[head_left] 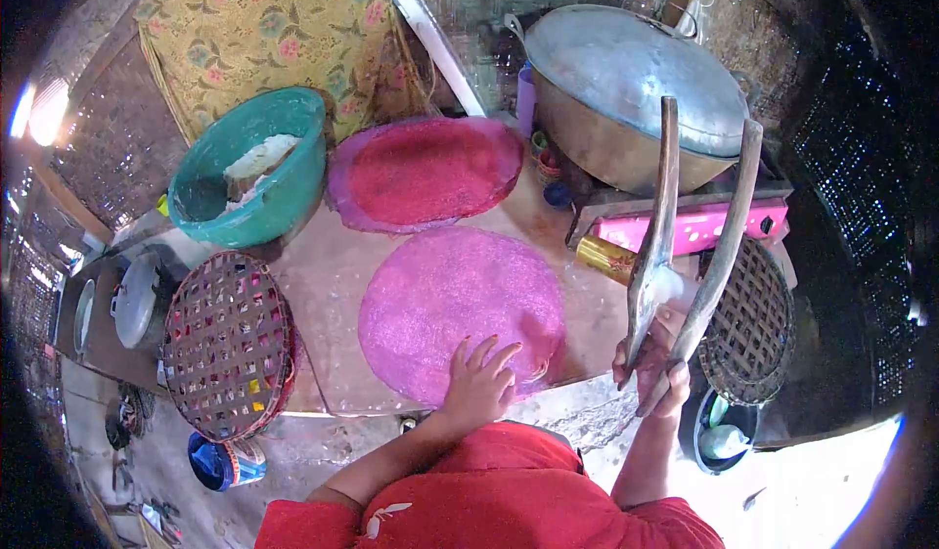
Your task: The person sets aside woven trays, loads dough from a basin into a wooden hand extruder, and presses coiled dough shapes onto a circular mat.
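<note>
A pink round mesh sheet (455,300) lies on the table in front of me. My left hand (479,381) rests on its near edge, fingers spread, with nothing held. My right hand (663,368) is closed around the lower ends of a forked pair of wooden sticks (719,246), raised to the right of the sheet. Something whitish shows between the sticks, too blurred to name. Behind the pink sheet sits a red round mat (430,173) with a purple rim.
A green basin (249,168) with white dough-like stuff stands at the back left. A large lidded pot (636,89) sits on a pink stove (685,226) at the back right. Woven trays (230,344) (748,324) flank the table; a gold can (604,258) lies near the sticks.
</note>
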Motion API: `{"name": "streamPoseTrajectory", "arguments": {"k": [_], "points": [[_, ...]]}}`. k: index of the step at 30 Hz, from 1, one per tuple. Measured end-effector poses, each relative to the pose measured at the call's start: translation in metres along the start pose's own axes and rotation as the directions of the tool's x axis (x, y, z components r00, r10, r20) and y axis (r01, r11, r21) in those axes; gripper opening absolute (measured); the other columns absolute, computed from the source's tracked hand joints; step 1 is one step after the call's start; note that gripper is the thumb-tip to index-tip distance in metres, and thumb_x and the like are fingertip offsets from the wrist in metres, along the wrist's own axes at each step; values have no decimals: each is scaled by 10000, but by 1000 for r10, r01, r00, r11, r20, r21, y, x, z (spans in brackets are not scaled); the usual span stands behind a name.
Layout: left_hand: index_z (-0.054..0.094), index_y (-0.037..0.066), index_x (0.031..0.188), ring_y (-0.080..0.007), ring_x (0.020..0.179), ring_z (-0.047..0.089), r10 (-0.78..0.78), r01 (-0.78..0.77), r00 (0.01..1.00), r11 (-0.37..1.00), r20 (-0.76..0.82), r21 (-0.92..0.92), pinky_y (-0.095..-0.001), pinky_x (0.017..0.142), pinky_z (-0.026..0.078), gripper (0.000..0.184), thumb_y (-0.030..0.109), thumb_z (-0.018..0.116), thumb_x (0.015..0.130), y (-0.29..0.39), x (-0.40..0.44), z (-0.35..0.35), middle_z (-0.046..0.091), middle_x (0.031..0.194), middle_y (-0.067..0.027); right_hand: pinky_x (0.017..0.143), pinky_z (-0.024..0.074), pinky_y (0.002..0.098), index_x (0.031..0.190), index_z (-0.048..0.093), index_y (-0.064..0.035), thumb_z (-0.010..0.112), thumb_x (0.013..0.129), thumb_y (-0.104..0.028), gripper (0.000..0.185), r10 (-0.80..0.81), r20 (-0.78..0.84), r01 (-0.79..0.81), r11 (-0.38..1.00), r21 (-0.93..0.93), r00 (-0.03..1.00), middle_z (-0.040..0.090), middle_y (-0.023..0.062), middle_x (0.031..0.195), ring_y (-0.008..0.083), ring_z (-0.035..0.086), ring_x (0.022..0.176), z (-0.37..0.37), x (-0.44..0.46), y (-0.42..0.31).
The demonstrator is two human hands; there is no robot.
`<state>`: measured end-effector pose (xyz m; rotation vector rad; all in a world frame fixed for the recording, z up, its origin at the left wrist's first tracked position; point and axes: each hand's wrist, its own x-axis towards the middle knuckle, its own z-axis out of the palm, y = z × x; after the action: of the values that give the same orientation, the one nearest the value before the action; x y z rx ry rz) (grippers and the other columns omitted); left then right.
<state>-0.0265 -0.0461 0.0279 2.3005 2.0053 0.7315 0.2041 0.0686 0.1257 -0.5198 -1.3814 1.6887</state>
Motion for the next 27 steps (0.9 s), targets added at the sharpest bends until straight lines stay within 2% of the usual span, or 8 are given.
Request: {"name": "streamPoseTrajectory", "arguments": {"k": [11,17,19,21,22,25,26,27], "points": [[608,101,744,-318,1231,368,53,-59,993,997,-103,-57,-600,995,233,149,236,664,715,7,10,6,472,1313,-42,472,397,274,1296,343,124,547,681,-694,1044,-35,-86,35,999,2,996,557,132,767,182,526,579,2,1,0],[615,110,976,-305,1243,384,29,-30,999,996,-16,-86,-549,1037,229,283,304,646,772,-2,16,-16,451,1333,-79,469,409,281,1301,337,105,575,675,-684,1035,18,26,-18,1000,23,1000,548,143,753,198,536,580,4,4,3],[467,103,1266,-320,1229,418,17,-41,996,962,-93,-270,-499,1046,280,542,367,632,822,-33,34,-45,371,1391,-132,457,426,309,1299,358,66,628,669,-625,973,82,177,-98,992,78,981,556,157,770,233,559,583,1,7,5],[309,95,1374,-291,1245,426,-297,93,949,578,-103,-811,-427,1032,339,699,466,586,850,-56,48,-80,314,1430,-155,471,413,295,1222,402,70,608,691,-631,903,116,219,-135,988,74,969,555,148,761,209,534,575,21,5,3],[248,91,1398,-287,1256,417,-291,-30,944,401,-158,-916,-422,1024,355,756,505,564,850,-56,64,-112,316,1432,-151,485,399,281,1146,447,74,587,712,-638,845,142,251,-164,984,68,957,555,139,753,186,510,567,29,3,2],[160,79,1438,-316,1235,442,-230,-265,939,-16,-255,-964,-446,1018,366,847,625,444,856,-31,90,-189,323,1429,-171,590,450,309,1126,520,25,644,745,-479,643,268,550,-419,892,168,791,603,155,907,219,570,691,7,0,52],[160,79,1438,-316,1235,442,-248,-274,932,-9,-264,-962,-446,1018,366,847,625,444,856,-27,91,-201,323,1429,-171,626,455,315,1164,501,32,638,747,-507,695,373,547,-520,843,138,750,605,166,946,227,580,734,3,-2,64],[132,78,1446,-325,1211,462,-184,-313,942,-188,-280,-931,-460,1017,364,858,642,406,860,-24,91,-210,321,1428,-181,663,459,322,1203,482,39,632,748,-534,747,474,537,-615,781,111,698,606,176,985,235,590,777,11,1,65]]}}
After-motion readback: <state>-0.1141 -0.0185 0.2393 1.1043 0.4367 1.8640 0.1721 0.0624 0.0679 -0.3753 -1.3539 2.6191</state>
